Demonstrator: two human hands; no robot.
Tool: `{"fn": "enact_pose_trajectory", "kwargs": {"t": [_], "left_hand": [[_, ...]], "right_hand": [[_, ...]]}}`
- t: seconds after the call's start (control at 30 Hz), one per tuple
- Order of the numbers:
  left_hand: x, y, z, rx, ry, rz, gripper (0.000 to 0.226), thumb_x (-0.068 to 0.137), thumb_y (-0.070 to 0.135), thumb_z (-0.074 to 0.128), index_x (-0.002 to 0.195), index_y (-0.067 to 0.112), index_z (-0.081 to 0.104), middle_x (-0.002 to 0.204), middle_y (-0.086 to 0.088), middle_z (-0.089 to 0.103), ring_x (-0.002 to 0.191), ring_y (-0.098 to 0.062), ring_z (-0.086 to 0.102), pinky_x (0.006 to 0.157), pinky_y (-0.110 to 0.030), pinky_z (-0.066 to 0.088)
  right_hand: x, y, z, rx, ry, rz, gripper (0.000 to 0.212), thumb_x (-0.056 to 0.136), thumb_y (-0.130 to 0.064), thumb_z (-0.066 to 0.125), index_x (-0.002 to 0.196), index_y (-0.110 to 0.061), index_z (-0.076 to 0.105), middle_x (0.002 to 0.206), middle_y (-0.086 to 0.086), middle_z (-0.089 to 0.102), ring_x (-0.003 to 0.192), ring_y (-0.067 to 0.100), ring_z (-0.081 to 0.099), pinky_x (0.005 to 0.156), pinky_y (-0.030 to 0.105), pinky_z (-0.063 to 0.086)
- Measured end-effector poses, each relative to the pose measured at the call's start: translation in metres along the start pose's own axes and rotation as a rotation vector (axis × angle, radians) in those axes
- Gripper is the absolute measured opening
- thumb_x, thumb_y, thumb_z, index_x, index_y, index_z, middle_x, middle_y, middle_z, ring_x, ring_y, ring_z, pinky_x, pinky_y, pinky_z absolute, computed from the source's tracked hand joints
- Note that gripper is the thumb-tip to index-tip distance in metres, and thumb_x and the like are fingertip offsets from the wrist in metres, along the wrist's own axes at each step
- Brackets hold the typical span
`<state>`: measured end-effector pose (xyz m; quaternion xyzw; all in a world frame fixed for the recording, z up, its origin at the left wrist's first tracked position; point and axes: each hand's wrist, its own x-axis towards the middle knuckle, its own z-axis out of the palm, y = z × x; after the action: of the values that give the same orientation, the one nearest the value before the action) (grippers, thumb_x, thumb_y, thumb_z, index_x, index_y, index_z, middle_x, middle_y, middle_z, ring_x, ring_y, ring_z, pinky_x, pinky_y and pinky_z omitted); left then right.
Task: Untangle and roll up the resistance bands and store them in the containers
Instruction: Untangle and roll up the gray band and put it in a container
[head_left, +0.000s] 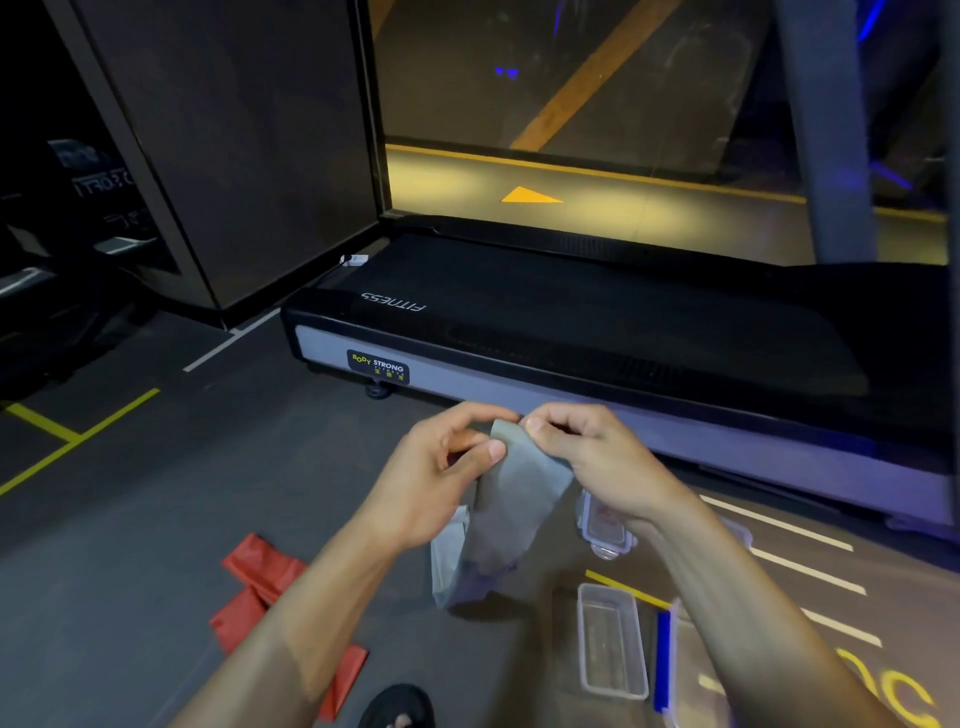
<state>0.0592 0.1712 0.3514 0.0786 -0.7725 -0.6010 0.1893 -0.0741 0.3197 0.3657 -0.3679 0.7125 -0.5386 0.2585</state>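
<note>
Both hands up front, pinching the top edge of the grey band: left hand clamps it between thumb and fingers, right hand nips the same edge, knuckles almost touching. The band hangs down toward the floor. Behind sits a treadmill marked "BODY STRONG" and "FITNESS". A red band lies left; a clear open container waits right.

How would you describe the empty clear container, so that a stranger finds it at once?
Start at the long black treadmill, then look down to the floor under the person's right forearm. The clear container lies there, open and lidless. The lidded container nearer the treadmill has clips, and the container with a blue edge lies beside it.
</note>
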Motion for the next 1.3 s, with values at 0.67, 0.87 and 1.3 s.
{"fn": "enact_pose_trajectory", "kwargs": {"t": [0.67, 0.87, 1.3], "left_hand": [[-0.001, -0.005, 0.0, 0.019, 0.119, -0.06, 0.012, 0.099, 0.019, 0.065, 0.107, 0.022, 0.074, 0.094, 0.0, 0.078, 0.095, -0.028, 0.074, 0.085, -0.049, 0.057], [-0.002, -0.006, 0.0, -0.041, 0.059, -0.041, 0.023, 0.095, 0.007, 0.068, 0.114, 0.02, 0.072, 0.082, -0.005, 0.076, 0.086, -0.015, 0.07, 0.088, -0.035, 0.056], [0.0, -0.015, -0.002, -0.02, -0.041, -0.046, 0.022, 0.099, 0.019, 0.059, 0.118, 0.019, 0.071, 0.094, -0.023, 0.074, 0.089, -0.025, 0.067, 0.09, -0.056, 0.054]], "right_hand": [[-0.005, -0.005, 0.002, -0.529, 0.058, -0.229, 0.007, 0.097, -0.033, 0.068, 0.095, -0.027, 0.071, 0.083, -0.012, 0.073, 0.083, 0.004, 0.066, 0.071, 0.016, 0.045], [-0.003, -0.007, -0.001, -0.544, 0.082, -0.219, 0.008, 0.098, -0.033, 0.067, 0.092, -0.029, 0.071, 0.081, -0.011, 0.073, 0.08, 0.005, 0.066, 0.07, 0.021, 0.046], [-0.005, -0.013, -0.006, -0.516, 0.017, -0.215, 0.009, 0.099, -0.028, 0.065, 0.093, -0.027, 0.072, 0.085, -0.012, 0.068, 0.083, 0.004, 0.062, 0.068, 0.014, 0.039]]}}
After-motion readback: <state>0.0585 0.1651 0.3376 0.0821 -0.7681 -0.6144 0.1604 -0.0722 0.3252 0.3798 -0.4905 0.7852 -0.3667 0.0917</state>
